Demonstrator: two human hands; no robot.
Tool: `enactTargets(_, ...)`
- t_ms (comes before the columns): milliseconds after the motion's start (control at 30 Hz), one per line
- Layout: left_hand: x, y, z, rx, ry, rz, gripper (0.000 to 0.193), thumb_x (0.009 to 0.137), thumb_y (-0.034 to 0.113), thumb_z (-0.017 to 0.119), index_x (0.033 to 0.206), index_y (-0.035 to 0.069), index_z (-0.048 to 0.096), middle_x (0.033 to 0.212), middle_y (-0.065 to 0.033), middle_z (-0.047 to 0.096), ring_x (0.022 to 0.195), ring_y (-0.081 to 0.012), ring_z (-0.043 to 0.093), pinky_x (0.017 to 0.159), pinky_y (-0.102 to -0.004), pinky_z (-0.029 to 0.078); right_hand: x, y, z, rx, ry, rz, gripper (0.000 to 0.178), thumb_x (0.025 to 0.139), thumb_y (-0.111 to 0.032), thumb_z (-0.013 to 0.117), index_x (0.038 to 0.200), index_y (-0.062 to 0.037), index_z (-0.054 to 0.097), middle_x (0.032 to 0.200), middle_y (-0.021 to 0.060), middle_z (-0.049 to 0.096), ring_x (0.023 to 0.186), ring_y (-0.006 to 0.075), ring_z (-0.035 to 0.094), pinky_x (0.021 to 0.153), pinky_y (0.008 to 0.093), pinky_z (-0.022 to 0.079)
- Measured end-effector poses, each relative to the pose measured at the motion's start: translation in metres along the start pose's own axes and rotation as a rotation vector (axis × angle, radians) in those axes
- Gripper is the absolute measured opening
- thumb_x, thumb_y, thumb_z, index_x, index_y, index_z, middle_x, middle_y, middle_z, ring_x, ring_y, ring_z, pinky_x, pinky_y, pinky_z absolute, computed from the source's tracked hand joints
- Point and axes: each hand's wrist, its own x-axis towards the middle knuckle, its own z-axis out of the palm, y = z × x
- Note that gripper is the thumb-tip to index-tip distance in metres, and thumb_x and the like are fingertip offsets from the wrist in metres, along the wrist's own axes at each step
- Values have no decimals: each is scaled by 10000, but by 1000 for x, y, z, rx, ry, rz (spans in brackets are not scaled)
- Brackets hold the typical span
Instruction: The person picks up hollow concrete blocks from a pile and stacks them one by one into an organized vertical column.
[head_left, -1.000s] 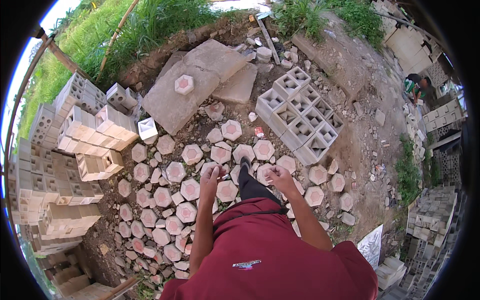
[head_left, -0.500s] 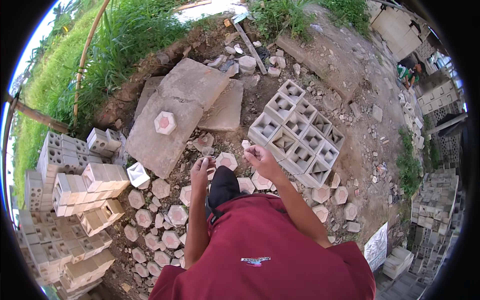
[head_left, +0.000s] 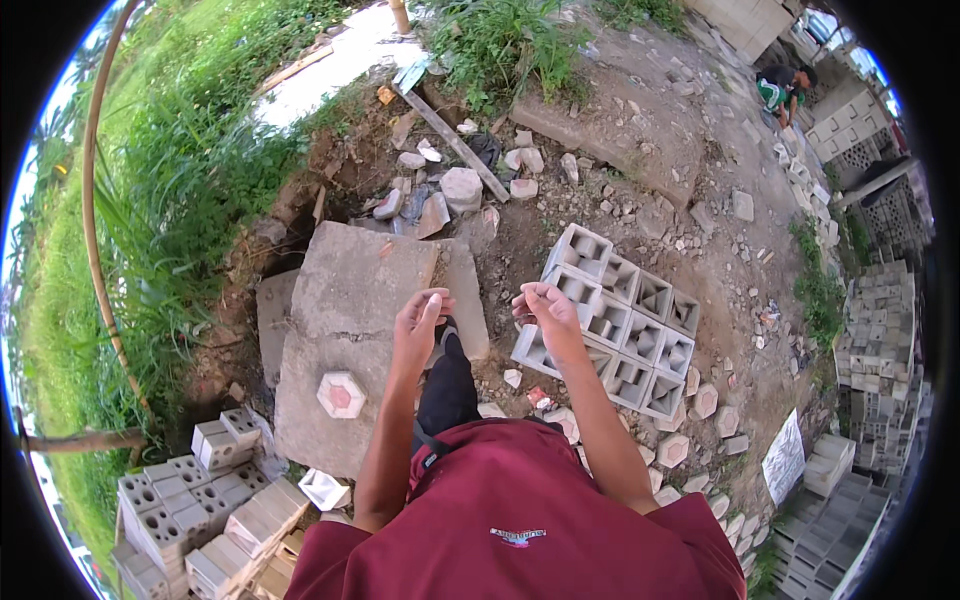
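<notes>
My left hand (head_left: pixel 421 318) hovers above a concrete slab (head_left: pixel 352 275), fingers loosely curled and thumb apart from them, with nothing visible in it. Level with it on the right, my right hand (head_left: pixel 549 308) is half curled and seems to hold nothing. Just beyond and beneath that hand stands a block of grey hollow vent blocks (head_left: pixel 640 322), set in rows on the dirt. A hexagonal paver (head_left: pixel 341 395) with a pinkish centre lies on the slab, left of my left forearm. My dark-trousered leg (head_left: pixel 450 385) steps forward onto the slab.
Stacked concrete blocks (head_left: pixel 165 510) stand at the lower left. More hexagonal pavers (head_left: pixel 673 450) lie at the right. Rubble and a plank (head_left: pixel 455 145) are ahead, with grass (head_left: pixel 210 170) to the left. Another person (head_left: pixel 783 95) bends down at the far right.
I have stepped forward, so the slab and paver sit nearer and lower in view. Both hands are raised farther ahead, the right one now over the vent blocks.
</notes>
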Motion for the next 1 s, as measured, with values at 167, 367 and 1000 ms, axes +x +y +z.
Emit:
enactTargets(167,113,58,-22,85,-124,-26,315,972,279,502,1106,12,605,989,-81,668,897,-141,616,781,-273,467,55,-24,22,113,79,14,318,951,-268,567,1139,-14,527,998,75,629,866,137,597,755,273,474)
enactTargets(367,214,44,11,22,-238,-175,312,957,299,513,1072,35,634,977,-83,676,885,-156,640,779,-294,493,82,-38,9,147,393,-30,347,943,-322,566,1134,-34,551,1038,72,613,930,147,575,755,290,474)
enactTargets(1000,509,-1,243,74,-581,-246,289,950,287,538,1098,54,623,961,-48,688,871,-125,634,724,-266,482,351,-116,-190,279,381,-291,347,962,-316,507,1170,-38,523,1014,83,616,927,178,588,809,326,462)
